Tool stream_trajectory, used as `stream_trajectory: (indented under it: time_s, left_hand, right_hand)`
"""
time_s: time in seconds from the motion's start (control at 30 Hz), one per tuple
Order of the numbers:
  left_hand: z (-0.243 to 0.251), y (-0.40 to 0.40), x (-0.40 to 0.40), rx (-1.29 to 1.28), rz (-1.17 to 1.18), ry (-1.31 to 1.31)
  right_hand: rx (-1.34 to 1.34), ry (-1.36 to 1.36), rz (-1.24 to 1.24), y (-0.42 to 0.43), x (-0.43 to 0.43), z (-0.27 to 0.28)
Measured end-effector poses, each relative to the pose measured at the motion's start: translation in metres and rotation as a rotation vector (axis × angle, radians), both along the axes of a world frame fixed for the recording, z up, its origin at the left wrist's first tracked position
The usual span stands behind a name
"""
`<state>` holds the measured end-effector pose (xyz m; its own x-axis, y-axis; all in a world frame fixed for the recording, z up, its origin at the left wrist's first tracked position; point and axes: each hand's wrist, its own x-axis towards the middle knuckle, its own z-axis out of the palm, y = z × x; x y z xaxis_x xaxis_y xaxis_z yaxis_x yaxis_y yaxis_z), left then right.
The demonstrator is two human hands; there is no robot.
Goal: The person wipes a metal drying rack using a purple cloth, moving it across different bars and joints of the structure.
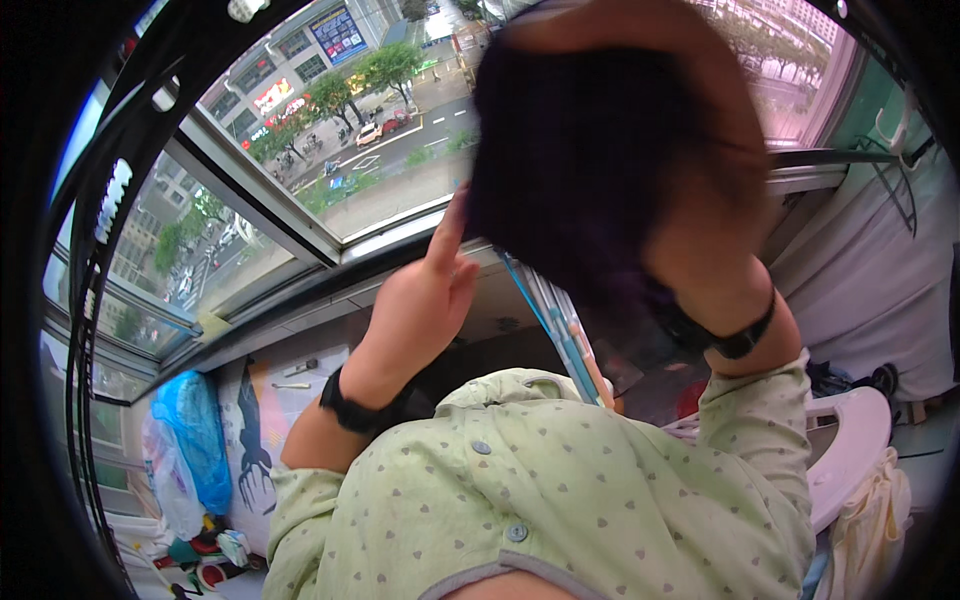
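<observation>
A dark, nearly black piece of cloth [570, 165] is held up close to the camera and hides much of the window behind it. My right hand [712, 202], blurred and wearing a black wristband, curls around its right and upper edges and grips it. At the cloth's left edge is my left hand [420, 307], index finger pointing up and the other fingers bent. Whether those fingers pinch the cloth cannot be seen. Below the cloth, a bundle of thin blue, white and orange bars [566, 337], perhaps clothes hangers, stretches down toward my shirt [555, 480].
A sliding window frame [262, 191] runs across the front, with a street far below. Blue and clear plastic bags [191, 442] stand at left. A pale curtain [862, 277] hangs at right, above a white plastic chair [862, 450] with cream cloth [870, 517] draped by it.
</observation>
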<state>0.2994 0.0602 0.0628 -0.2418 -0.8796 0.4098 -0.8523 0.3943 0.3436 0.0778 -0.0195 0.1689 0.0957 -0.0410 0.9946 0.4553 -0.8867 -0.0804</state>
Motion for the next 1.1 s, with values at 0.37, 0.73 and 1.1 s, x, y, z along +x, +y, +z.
stream_trajectory:
  time_s: [0.37,0.73,1.1]
  left_hand:
    - [-0.011,0.082,0.076,-0.051,-0.017,-0.117]
    - [-0.015,0.075,0.058,-0.269,-0.035,-0.061]
    - [0.039,0.066,0.033,-0.465,0.057,-0.438]
  right_hand:
    - [-0.324,0.587,-0.397,0.041,0.095,-0.078]
    - [-0.278,0.517,-0.808,0.036,-0.013,-0.088]
    - [-0.04,0.564,-1.126,0.007,-0.171,-0.081]
